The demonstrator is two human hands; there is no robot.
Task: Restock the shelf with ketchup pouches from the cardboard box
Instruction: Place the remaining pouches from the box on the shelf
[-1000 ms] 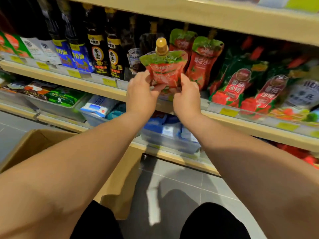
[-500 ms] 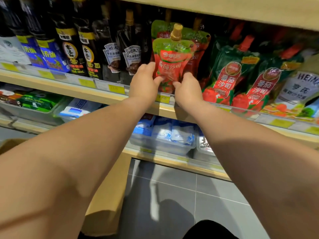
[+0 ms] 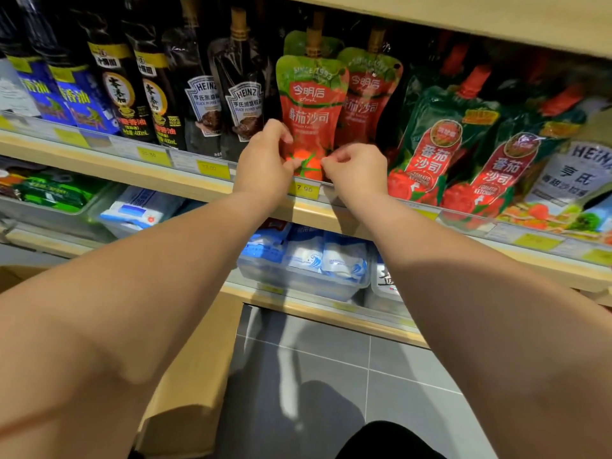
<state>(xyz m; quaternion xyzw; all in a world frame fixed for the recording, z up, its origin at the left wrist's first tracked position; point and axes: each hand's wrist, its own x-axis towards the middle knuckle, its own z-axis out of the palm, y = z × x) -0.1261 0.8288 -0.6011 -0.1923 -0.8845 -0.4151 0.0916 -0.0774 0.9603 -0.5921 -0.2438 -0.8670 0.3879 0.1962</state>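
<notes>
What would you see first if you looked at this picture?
The left hand and right hand pinch the bottom of a bright red-and-green ketchup pouch, upright at the front of the shelf. Dark sauce bottles stand to its left, green pouches farther right.

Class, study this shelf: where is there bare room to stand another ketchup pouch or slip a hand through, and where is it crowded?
Free: a narrow dark slot between the second red pouch and the dark green pouch; headroom under the upper shelf board. Crowded: dark bottles and Heinz pouches pack the row left of the held pouch.
</notes>
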